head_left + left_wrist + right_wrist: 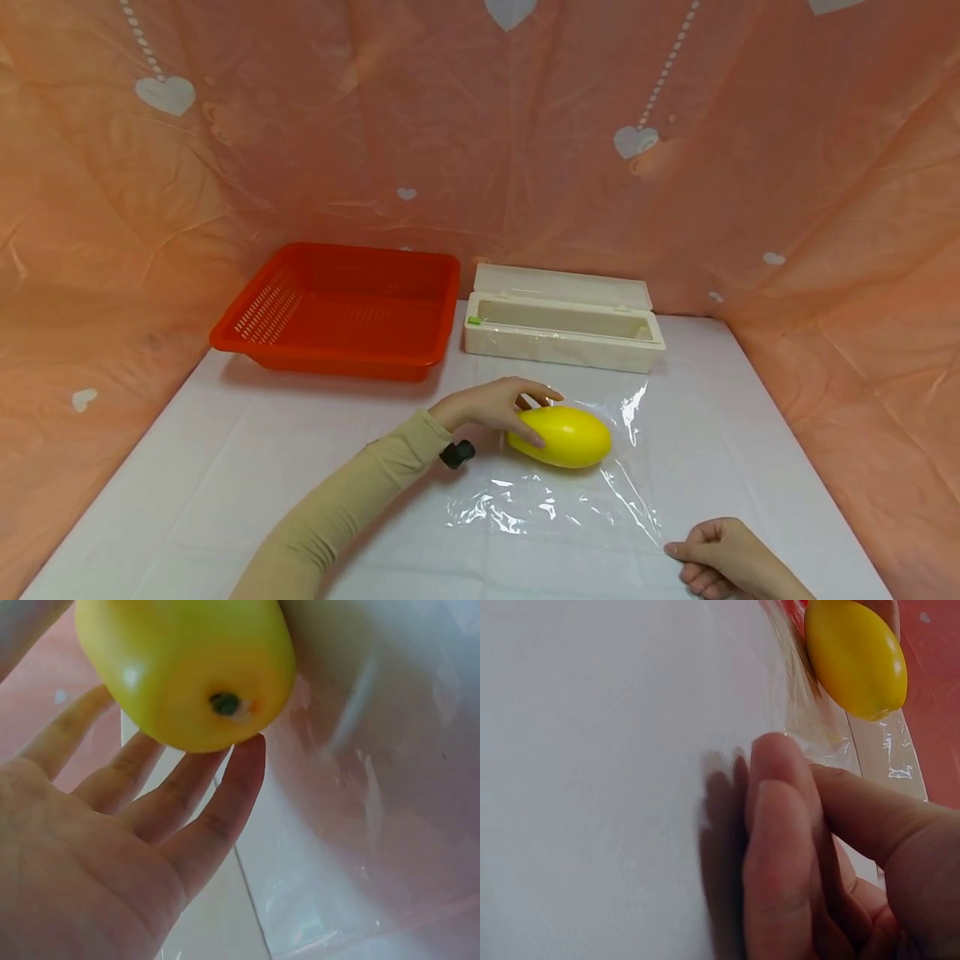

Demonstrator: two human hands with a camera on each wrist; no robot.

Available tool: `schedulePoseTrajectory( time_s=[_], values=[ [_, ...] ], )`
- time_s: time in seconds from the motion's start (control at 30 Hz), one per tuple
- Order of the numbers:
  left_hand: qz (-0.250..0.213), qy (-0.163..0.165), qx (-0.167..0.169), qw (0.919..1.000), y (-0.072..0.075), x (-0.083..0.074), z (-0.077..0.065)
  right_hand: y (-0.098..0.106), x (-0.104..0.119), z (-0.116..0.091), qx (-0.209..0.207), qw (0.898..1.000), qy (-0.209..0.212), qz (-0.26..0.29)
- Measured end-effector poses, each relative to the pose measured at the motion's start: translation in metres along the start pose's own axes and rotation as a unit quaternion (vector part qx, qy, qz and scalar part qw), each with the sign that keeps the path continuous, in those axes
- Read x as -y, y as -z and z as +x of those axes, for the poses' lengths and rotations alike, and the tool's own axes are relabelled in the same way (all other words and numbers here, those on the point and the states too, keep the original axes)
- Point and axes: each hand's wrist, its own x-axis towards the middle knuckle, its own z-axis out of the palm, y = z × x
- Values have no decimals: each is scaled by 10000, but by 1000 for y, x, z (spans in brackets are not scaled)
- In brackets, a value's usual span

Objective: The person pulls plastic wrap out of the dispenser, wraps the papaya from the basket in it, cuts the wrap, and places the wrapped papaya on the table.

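A smooth yellow oval fruit, like a melon (567,437), lies over a sheet of clear plastic wrap (517,504) on the white tabletop. My left hand (497,403) holds its left end, thumb on the near side and fingers on the far side. In the left wrist view a dark green stem spot marks the end of the melon (180,667), and the fingertips touch its edge. At the front right, my right hand (726,557) pinches the near right corner of the wrap between thumb and forefinger, pulling a taut crease toward the melon.
An orange-red plastic basket (337,364) with slotted sides stands at the back left. Beside it is a long cream wrap box (562,348), its lid raised, with a small green piece at its left end. Pink-orange curtains (525,167) with hearts enclose the table.
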Motion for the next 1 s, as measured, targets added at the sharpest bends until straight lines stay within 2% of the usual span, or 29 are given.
schedulePoseTrajectory(
  time_s=[0.3,0.47,0.67,0.77,0.87,1.0],
  values=[
    [-100,-65,-125,9999,8,6,-10,-2,3,0,63,10000,19,-4],
    [-440,-217,-280,9984,18,11,-31,-2,2,0,41,10000,11,-41],
    [-1031,-467,-302,9931,26,19,-63,0,1,0,-72,9998,-148,-94],
    [-1275,-521,-286,9901,24,22,-77,2,1,0,8,9999,-132,-50],
    [-1415,-478,-137,9887,14,26,-91,3,1,0,157,9999,-5,46],
    [-1325,-296,143,9906,-2,31,-107,5,0,2,467,9981,258,315]
  ],
)
